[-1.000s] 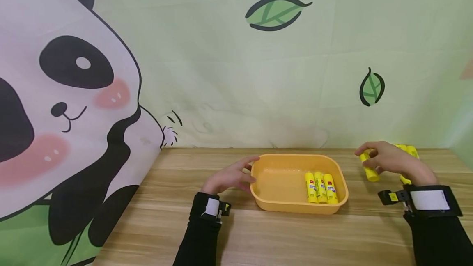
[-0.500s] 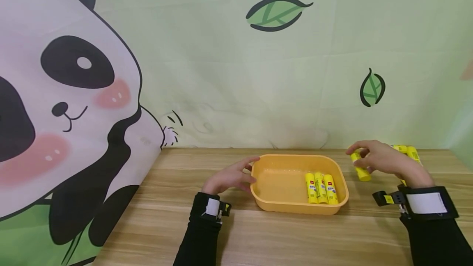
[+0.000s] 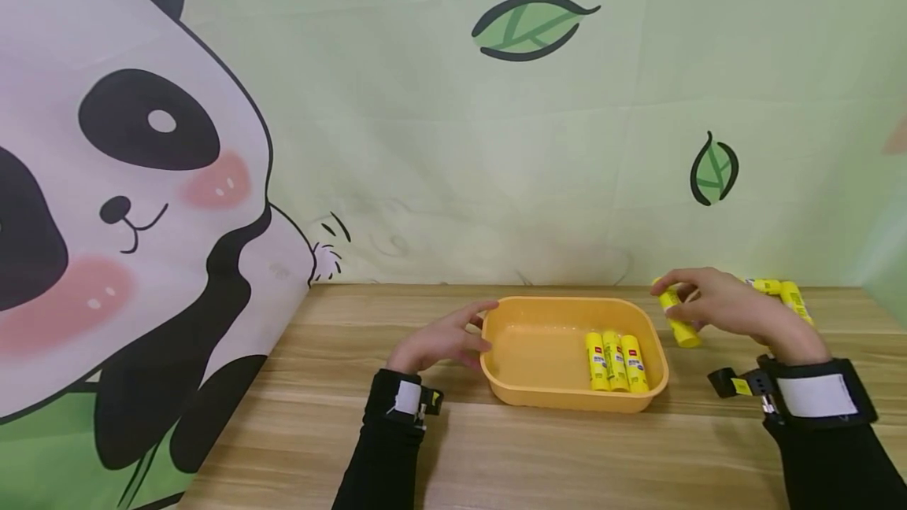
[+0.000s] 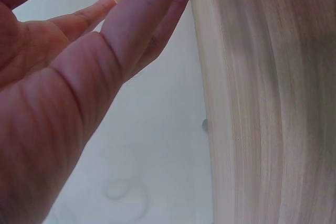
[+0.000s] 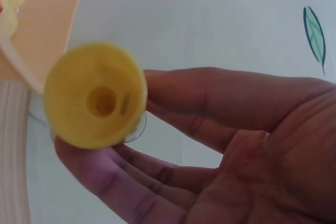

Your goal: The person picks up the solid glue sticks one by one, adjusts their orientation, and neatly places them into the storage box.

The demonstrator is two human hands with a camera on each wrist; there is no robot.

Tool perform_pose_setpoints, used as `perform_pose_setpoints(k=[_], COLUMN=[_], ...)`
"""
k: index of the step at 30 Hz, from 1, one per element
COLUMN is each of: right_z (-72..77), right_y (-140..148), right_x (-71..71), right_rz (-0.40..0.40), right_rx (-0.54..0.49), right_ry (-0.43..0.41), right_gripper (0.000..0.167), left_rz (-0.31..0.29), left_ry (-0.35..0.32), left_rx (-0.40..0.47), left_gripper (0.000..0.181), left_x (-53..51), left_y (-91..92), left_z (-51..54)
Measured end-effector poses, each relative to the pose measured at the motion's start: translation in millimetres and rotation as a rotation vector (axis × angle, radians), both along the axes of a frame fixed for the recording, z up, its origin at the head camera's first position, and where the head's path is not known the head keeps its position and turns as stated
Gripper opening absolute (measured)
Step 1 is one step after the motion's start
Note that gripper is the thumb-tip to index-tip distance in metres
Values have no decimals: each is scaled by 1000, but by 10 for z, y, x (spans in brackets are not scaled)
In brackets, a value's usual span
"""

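Note:
In the head view, my right hand (image 3: 737, 307) pinches a yellow glue stick (image 3: 683, 330) between thumb and fingers, tilted, just off the right end of an orange plastic basket (image 3: 567, 397). The right wrist view looks onto the hollow base of that same glue stick (image 5: 73, 103). Three more glue sticks (image 3: 616, 364) lie side by side in the basket's right part. At the basket's left end, my left hand (image 3: 438, 338) touches the rim with outstretched fingers; the left wrist view catches only a bit of orange wall behind these fingers (image 4: 139, 19).
Behind my right hand, more yellow glue sticks (image 3: 797, 301) lie at the back right of the wooden table (image 3: 567, 455), partly hidden by that hand. A pale green cloth (image 3: 439, 140) with a printed panda and leaves hangs along the table's back edge.
My right hand has moved left with the glue stick, closer to the basket, uncovering more of the glue sticks behind it. The left hand and basket have stayed put.

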State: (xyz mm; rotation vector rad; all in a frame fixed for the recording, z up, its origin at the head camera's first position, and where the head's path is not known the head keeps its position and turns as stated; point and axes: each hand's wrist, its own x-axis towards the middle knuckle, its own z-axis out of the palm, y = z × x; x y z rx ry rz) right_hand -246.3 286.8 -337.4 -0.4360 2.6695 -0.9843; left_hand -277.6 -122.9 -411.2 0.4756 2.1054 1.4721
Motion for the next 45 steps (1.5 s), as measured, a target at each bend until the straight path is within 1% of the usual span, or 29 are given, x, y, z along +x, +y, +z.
perform_pose_setpoints(k=[8,17,26,32,41,45], right_z=[18,-42,-92,-128,-149,-174], right_y=[-123,-289,-414,-525,-653,-710], right_x=[36,48,57,43,66,69], right_rz=[27,65,123,132,140,145], right_rx=[-35,-50,-47,-53,-72,-87], right_ry=[-19,-5,49,50,64,55], right_gripper=[44,39,36,35,37,38], left_rz=[1,1,-1,0,0,-2], left_ry=[1,3,8,12,7,3], left_rx=[-2,-1,-8,-14,-11,-3], left_gripper=[75,74,75,75,76,76], left_x=[4,15,23,25,19,9], left_y=[-3,-3,-1,7,4,0], left_z=[-10,-13,4,15,18,8])
